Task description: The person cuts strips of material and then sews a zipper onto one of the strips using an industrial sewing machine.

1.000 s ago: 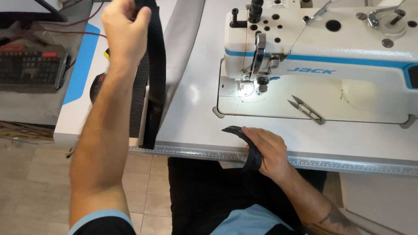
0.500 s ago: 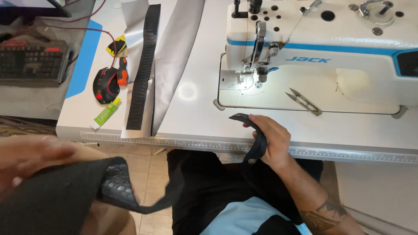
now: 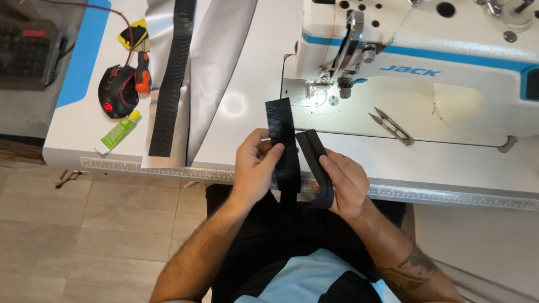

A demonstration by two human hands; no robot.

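Left hand: the left hand (image 3: 255, 165) pinches a black textured strip (image 3: 283, 143) between thumb and fingers, over the front edge of the white worktop (image 3: 236, 106).
Right hand: the right hand (image 3: 343, 182) is closed on a second black strip (image 3: 315, 163), just beside the first; both strips hang down toward the lap.
Hands: close together, not touching.
Label: a blue band (image 3: 449, 59) with blue lettering runs across the white sewing machine (image 3: 421, 73), behind the hands.
Tube: a small green tube (image 3: 118, 133) lies at the worktop's left, near a black and red mouse (image 3: 115, 92).
Spare strip: a long black strip (image 3: 171, 78) lies on grey fabric (image 3: 216, 67).
Snips: thread snips (image 3: 391, 125) rest on the machine bed.
Keyboard: a dark keyboard (image 3: 25, 56) sits at far left.
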